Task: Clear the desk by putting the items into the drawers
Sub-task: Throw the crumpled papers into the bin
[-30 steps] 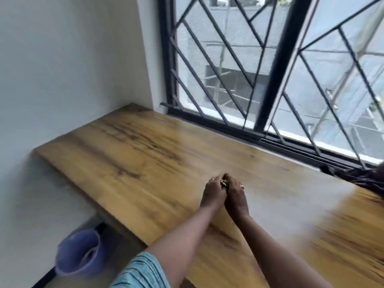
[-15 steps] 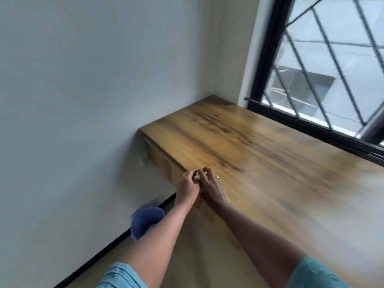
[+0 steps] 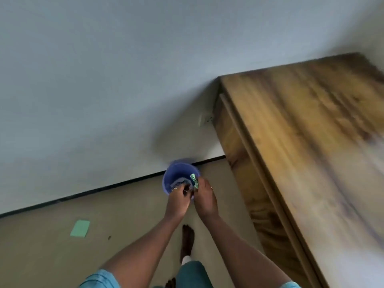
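A home room; wooden desk (image 3: 301, 125), plain wall (image 3: 104, 80), purple bin (image 3: 169, 179) on floor (image 3: 52, 262).

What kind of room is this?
Most likely a plain room in a home, perhaps a study corner. A wooden desk stands against a plain pale wall, a wall socket sits beside it, and a small purple bin stands on the floor. The right hand holds a green scrap over the bin.

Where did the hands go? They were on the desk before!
The left hand and right hand left the desk and moved down over the purple bucket on the floor. The right hand holds the green scrap above it; the left hand's grip is unclear. The bucket stayed by the wall.
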{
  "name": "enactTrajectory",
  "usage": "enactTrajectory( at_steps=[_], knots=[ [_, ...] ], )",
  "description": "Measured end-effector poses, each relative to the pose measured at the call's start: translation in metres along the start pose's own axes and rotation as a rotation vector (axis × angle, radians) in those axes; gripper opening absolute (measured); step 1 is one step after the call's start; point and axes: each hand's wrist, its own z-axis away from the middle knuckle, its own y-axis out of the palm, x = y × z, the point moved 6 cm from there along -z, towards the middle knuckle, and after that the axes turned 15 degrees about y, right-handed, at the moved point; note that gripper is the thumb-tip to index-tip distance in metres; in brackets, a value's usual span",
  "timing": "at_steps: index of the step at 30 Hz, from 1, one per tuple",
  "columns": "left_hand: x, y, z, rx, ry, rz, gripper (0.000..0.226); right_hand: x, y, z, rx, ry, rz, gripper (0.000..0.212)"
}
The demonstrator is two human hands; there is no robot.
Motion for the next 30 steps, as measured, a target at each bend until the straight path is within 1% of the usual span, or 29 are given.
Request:
enactTrajectory(
  at_steps=[3, 5, 8, 11, 13, 14, 16, 19, 21, 24, 25, 27, 28, 29, 30],
  knots=[
    [0.036, 0.009, -0.02, 0.009, -0.056, 0.003, 0.028, -0.008, 0.034, -0.034, 0.088, 0.084, 0.075, 0.034],
    [0.059, 0.013, -0.032, 0.034, -0.111, 0.012, 0.028, -0.012, 0.052, -0.054, 0.102, 0.133, 0.099, 0.037],
    [0.089, 0.025, -0.045, 0.11, -0.163, 0.019, 0.026, -0.014, 0.074, -0.078, 0.111, 0.104, 0.195, 0.042],
    [0.125, 0.041, -0.066, 0.147, -0.186, 0.034, 0.029, -0.024, 0.108, -0.107, 0.136, 0.127, 0.207, 0.043],
    [0.145, 0.052, -0.079, 0.162, -0.204, 0.042, 0.037, -0.035, 0.133, -0.123, 0.185, 0.192, 0.189, 0.041],
    [0.156, 0.059, -0.086, 0.166, -0.216, 0.052, 0.036, -0.041, 0.147, -0.131, 0.212, 0.218, 0.185, 0.038],
    [0.176, 0.069, -0.098, 0.166, -0.24, 0.08, 0.035, -0.051, 0.171, -0.146, 0.239, 0.234, 0.212, 0.035],
    [0.203, 0.081, -0.113, 0.163, -0.276, 0.081, 0.042, -0.061, 0.193, -0.169, 0.238, 0.254, 0.24, 0.035],
    [0.218, 0.085, -0.12, 0.144, -0.303, 0.085, 0.042, -0.066, 0.204, -0.18, 0.221, 0.245, 0.247, 0.039],
    [0.232, 0.088, -0.118, 0.157, -0.323, 0.078, 0.038, -0.073, 0.216, -0.184, 0.196, 0.144, 0.304, 0.052],
    [0.235, 0.089, -0.115, 0.146, -0.312, 0.064, 0.043, -0.077, 0.219, -0.182, 0.196, 0.133, 0.317, 0.053],
    [0.239, 0.084, -0.107, 0.052, -0.302, 0.053, 0.052, -0.08, 0.222, -0.174, 0.214, 0.157, 0.329, 0.053],
    [0.243, 0.083, -0.101, 0.007, -0.314, 0.069, 0.052, -0.08, 0.224, -0.168, 0.224, 0.172, 0.335, 0.053],
    [0.243, 0.078, -0.095, 0.004, -0.37, 0.12, 0.051, -0.079, 0.226, -0.161, 0.241, 0.174, 0.352, 0.054],
    [0.245, 0.075, -0.089, 0.027, -0.417, 0.117, 0.047, -0.076, 0.228, -0.154, 0.26, 0.173, 0.37, 0.055]
  ],
)
